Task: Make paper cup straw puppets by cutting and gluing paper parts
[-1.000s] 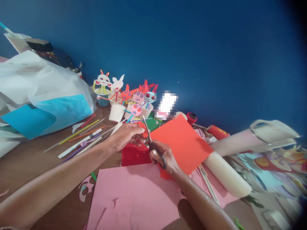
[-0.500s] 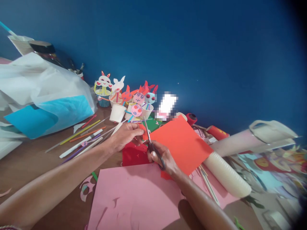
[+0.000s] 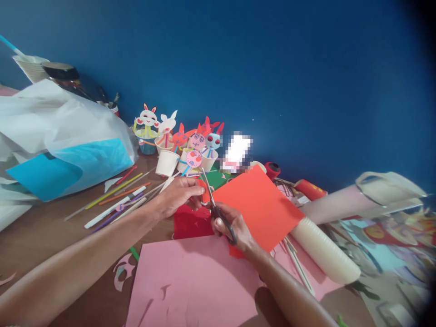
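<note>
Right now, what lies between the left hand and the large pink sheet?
The head view shows a red sheet, with small scraps on it, between the left hand and the large pink sheet.

One pair of scissors point(image 3: 209, 189) in the right grip point(image 3: 235, 225), one orange piece point(image 3: 205, 195) in the left grip point(image 3: 180, 194); beyond both, at least six paper faces point(image 3: 194, 159).

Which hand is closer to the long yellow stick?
Left. The left hand is to the right of the yellow stick; the right hand, with the scissors, is farther right.
</note>
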### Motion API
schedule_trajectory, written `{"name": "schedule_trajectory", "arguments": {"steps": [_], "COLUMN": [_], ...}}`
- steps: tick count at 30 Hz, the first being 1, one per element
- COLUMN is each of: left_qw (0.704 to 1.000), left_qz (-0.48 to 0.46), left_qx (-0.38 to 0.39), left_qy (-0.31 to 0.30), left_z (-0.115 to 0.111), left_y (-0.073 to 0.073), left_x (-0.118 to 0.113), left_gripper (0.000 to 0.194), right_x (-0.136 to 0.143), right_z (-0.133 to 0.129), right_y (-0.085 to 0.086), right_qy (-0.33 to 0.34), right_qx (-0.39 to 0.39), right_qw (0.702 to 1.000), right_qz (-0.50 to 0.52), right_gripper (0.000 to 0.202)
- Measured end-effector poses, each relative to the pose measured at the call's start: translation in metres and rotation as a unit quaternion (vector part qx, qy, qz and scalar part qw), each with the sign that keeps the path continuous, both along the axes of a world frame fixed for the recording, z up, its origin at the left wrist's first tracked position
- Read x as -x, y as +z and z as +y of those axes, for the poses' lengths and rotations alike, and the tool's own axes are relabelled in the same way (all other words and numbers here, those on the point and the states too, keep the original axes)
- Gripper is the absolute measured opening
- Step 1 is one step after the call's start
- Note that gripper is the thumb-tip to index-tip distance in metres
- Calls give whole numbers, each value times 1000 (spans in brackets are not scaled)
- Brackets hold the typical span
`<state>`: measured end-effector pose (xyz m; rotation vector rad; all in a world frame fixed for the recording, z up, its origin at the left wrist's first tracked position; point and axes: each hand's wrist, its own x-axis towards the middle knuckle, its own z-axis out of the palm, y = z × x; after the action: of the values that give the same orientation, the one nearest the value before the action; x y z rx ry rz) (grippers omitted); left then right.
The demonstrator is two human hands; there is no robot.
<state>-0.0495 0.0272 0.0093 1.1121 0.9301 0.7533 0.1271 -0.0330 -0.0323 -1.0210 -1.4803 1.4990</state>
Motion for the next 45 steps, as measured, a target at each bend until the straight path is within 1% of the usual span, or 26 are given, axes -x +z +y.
{"name": "schedule_trajectory", "arguments": {"steps": [6,14,18,21,23,28,31,39,45], "left_qw": [1000,999,1000,1000,1000,999,999,998,997], "left_qz": [-9,-6,0,0,3,23,25,5,-5], "left_qx": [14,25,19,9,3,-11,-15,8,12], "left_qy": [-22,-30,-18,-4,-6,-31,-42,-64,-78], "left_z": [-1,0,0,0,0,0,0,3,5], "left_y": [0,1,2,1,0,0,0,-1,-3], "left_x": [-1,0,0,0,0,1,2,5,7], "left_gripper": [9,14,18,18,18,15,17,18,18], "right_x": [0,-1,0,-1,-1,0,1,-1,-1], "right_z": [1,0,0,0,0,1,0,0,0], "right_y": [4,0,1,0,-1,3,5,0,1], "right_qy": [1,-9,-21,-15,-9,0,2,-3,-3], "right_qx": [-14,2,13,13,10,-17,-12,-8,-10], "right_qw": [1000,1000,1000,1000,1000,999,1000,1000,1000], "right_qz": [-25,-2,-4,-7,-11,-30,-28,-5,2], "right_gripper": [55,48,49,49,51,52,51,47,46]}}
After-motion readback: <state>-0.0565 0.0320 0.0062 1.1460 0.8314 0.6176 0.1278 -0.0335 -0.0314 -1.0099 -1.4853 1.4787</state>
